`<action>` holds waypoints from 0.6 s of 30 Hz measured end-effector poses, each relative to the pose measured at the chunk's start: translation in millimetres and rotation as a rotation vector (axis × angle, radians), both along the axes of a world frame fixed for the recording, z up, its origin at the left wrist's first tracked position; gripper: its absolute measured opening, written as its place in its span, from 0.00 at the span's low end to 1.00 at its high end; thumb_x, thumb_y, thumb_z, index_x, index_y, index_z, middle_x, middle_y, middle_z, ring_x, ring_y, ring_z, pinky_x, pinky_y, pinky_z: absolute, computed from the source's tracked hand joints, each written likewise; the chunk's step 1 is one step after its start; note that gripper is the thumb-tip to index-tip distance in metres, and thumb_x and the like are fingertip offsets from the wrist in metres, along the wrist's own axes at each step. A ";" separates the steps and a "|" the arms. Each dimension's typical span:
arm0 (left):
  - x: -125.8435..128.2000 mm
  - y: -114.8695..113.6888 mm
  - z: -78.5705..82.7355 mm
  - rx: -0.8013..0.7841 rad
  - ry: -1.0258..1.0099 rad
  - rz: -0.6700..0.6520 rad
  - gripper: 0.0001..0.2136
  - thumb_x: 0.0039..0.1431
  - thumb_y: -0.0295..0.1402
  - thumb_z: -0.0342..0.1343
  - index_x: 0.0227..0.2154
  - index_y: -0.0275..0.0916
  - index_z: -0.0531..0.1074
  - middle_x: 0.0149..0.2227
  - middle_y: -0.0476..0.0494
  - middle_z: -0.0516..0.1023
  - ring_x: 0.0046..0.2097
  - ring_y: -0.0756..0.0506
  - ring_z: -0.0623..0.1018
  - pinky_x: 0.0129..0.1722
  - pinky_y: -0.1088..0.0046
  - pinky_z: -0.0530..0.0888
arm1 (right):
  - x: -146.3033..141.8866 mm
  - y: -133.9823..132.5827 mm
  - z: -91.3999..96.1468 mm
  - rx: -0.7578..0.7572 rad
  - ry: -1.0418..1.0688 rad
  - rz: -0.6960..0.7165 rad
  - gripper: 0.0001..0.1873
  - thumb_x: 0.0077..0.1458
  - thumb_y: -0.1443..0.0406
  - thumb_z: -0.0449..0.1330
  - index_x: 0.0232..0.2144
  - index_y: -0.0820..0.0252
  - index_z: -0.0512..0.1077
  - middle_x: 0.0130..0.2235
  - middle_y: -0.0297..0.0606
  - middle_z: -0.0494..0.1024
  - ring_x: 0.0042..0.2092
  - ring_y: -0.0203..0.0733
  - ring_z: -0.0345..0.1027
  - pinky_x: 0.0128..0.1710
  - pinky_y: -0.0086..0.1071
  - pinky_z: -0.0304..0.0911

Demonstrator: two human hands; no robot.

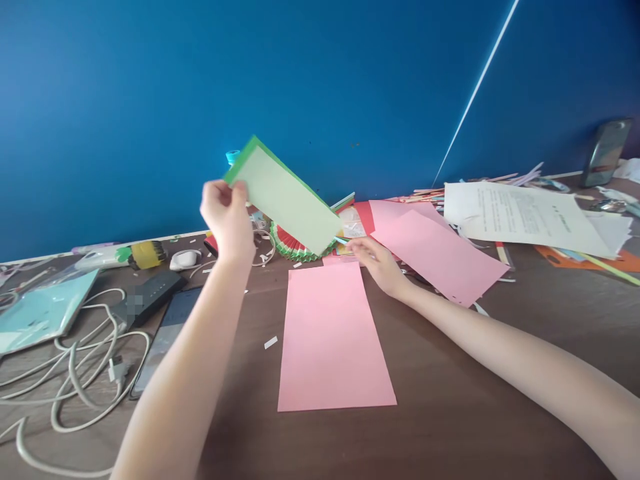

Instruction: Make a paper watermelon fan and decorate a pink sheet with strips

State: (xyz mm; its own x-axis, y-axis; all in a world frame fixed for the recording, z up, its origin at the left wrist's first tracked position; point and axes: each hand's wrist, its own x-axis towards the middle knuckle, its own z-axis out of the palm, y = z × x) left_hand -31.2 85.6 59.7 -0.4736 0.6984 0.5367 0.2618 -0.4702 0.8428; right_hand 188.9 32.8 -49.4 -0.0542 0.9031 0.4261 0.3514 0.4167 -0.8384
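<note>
And here's the left hand (225, 210), up between nine and ten o'clock, thumb and curled fingers in a tight pinch! Below it the left forearm (197, 340), bare, enters around seven o'clock and slants up towards one, wrist close to straight. Over to the right hand (377, 263), just past three o'clock: the lower of the two, closer to the middle, fingers reaching out towards ten, gently bent, and their grip hard to read. The right forearm (490, 347), bare as well, stretches in long and low from four o'clock.
</note>
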 end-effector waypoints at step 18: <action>-11.0 3.1 -54.2 -0.305 -0.239 -0.122 0.04 0.54 0.30 0.48 0.26 0.37 0.66 0.24 0.51 0.68 0.24 0.52 0.73 0.29 0.73 0.75 | 15.9 9.4 10.6 -0.168 0.181 -0.106 0.12 0.51 0.57 0.55 0.21 0.58 0.66 0.24 0.35 0.75 0.31 0.41 0.70 0.37 0.35 0.64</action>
State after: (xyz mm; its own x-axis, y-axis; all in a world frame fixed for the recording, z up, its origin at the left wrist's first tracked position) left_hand -42.2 88.8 5.5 -0.4641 0.8672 0.1804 -0.0008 -0.2041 0.9789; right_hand 204.8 42.3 -38.8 0.1076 0.9584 0.2642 0.2239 0.2356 -0.9457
